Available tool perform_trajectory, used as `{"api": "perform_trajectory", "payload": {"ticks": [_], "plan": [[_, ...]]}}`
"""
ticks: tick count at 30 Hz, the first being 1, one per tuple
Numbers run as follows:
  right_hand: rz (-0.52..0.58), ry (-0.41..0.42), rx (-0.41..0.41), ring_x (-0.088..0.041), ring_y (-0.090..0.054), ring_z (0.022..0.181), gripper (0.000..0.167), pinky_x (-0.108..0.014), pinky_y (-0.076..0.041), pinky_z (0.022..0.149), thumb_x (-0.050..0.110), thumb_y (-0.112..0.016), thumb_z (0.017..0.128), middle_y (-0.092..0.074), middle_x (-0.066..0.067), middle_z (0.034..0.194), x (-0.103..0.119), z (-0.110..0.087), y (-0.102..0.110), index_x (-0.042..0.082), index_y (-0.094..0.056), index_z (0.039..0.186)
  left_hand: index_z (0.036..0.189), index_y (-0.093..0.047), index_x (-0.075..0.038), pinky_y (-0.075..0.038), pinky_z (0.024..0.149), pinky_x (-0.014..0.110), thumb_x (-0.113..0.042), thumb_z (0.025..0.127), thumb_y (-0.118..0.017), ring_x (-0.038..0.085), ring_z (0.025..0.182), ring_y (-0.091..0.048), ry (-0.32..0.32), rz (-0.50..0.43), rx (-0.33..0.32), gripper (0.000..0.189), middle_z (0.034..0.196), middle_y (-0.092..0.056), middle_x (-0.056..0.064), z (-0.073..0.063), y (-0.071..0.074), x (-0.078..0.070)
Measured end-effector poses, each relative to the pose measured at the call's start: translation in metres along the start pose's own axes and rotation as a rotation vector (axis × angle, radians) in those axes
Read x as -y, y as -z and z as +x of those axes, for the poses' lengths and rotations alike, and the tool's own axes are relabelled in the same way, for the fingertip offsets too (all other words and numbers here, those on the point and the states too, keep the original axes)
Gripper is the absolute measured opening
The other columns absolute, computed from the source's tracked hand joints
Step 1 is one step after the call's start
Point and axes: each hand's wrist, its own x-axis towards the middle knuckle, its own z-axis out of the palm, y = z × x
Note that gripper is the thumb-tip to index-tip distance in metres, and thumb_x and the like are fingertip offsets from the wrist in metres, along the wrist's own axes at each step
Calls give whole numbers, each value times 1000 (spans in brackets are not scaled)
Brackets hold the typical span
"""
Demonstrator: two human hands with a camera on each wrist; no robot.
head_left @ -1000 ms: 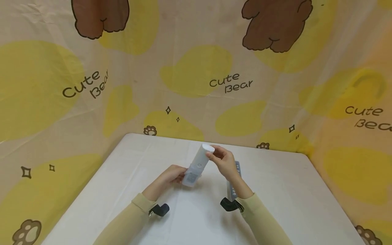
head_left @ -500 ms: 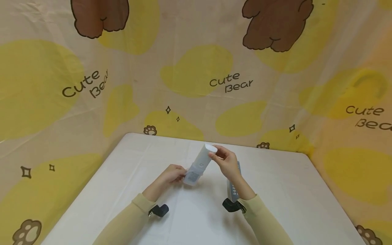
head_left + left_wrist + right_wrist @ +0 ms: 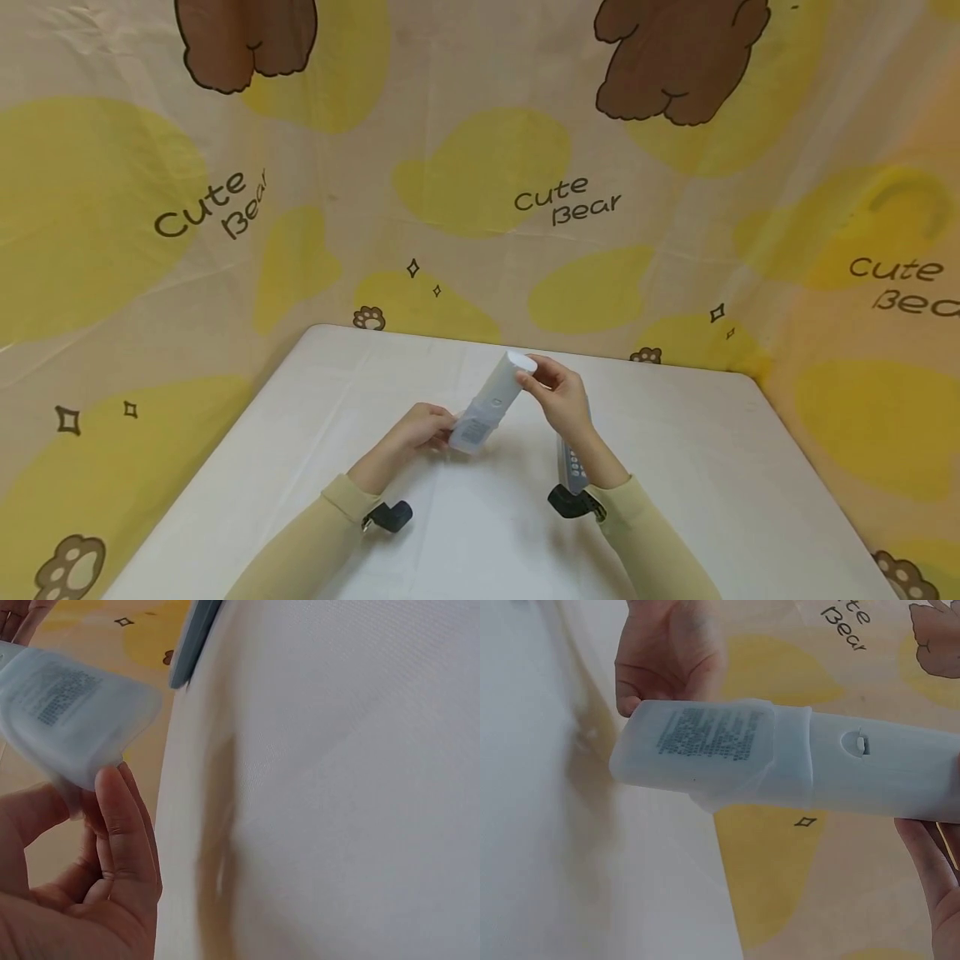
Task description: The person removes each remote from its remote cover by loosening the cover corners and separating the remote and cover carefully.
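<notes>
Table (image 3: 675, 467): white top, rounded far corners. Cloth backdrop (image 3: 450, 252): beige, lightly creased, behind and to both sides of the table. Printed on it: yellow patches (image 3: 480, 167); two brown bears (image 3: 686, 67), cut off by the head view's upper edge; "Cute Bear" lettering (image 3: 551, 193), three times; paw prints (image 3: 369, 318); four-pointed stars (image 3: 413, 267). Remote control (image 3: 573, 465): grey, pale round buttons, on the table, partly hidden.
</notes>
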Motion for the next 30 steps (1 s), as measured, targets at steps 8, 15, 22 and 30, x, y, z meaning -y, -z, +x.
{"api": "perform_trajectory", "payload": {"ticks": [8,15,22,30], "plan": [[32,-8,-6,-2,-62,81,31,-19,-55,74,0,-66,85,-62,-30,105,-3,1,4,-12,-60,113,90,-65,10,-54,54,24,-2,83,-57,14,64,-61,-7,-1,-4,16,81,-68,11,2,-1,0],[37,-19,-14,-1,-63,81,32,-19,-55,74,1,-67,86,-63,-29,106,-15,5,7,-12,-60,114,91,-65,9,-53,55,25,-3,83,-58,15,65,-60,1,27,-9,17,87,-69,13,0,-2,1],[59,-24,-28,-5,-64,84,34,-22,-56,75,8,-69,85,-64,-26,108,-34,9,10,-7,-62,115,90,-66,8,-54,55,24,-3,83,-59,15,65,-61,19,20,-23,15,88,-69,14,-2,-2,0],[66,6,-38,-7,-64,82,34,-23,-57,74,10,-70,85,-67,-11,100,-36,9,11,-6,-63,114,89,-66,8,-55,56,26,-3,84,-59,15,66,-62,10,21,-23,13,94,-69,17,-5,-1,1]]}}
